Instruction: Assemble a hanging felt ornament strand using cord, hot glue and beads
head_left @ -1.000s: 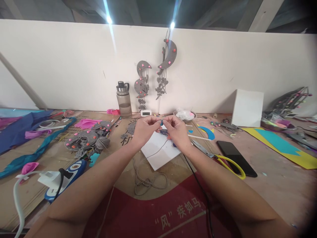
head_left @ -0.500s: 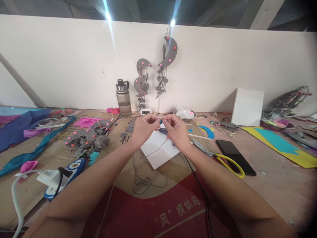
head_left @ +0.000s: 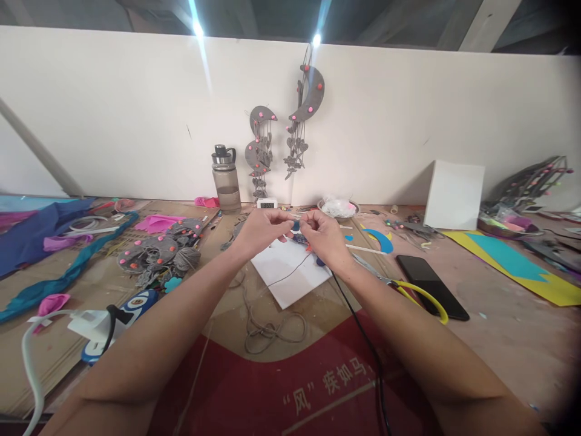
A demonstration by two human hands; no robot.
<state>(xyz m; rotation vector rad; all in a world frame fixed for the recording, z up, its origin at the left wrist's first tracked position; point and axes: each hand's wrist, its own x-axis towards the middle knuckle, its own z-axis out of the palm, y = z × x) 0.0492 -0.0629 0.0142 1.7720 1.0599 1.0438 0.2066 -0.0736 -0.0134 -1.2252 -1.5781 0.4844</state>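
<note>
Both my hands are raised over a white board (head_left: 290,284), with their fingertips close together. My left hand (head_left: 269,229) pinches the left side of a small blue piece (head_left: 296,225). On the other side, my right hand (head_left: 323,235) pinches the same piece between thumb and forefinger. It looks like felt, though the fingers cover most of it. Beneath them on the board lies a dark bluish clump (head_left: 299,238), partly hidden. A thin grey cord (head_left: 290,274) crosses the board from near my right hand. More cord (head_left: 276,332) lies looped on the cardboard in front.
Yellow-handled scissors (head_left: 420,297) and a black phone (head_left: 431,287) lie to the right. Left are grey felt pieces with yarn (head_left: 158,254) and a blue-and-white power strip (head_left: 120,324). A water bottle (head_left: 226,184) stands at the back; moon-shaped hangings (head_left: 313,94) hang on the wall.
My hands have moved slightly apart and more of the small blue piece shows between the fingertips. The left hand has shifted a little left. The view has tilted very slightly.
</note>
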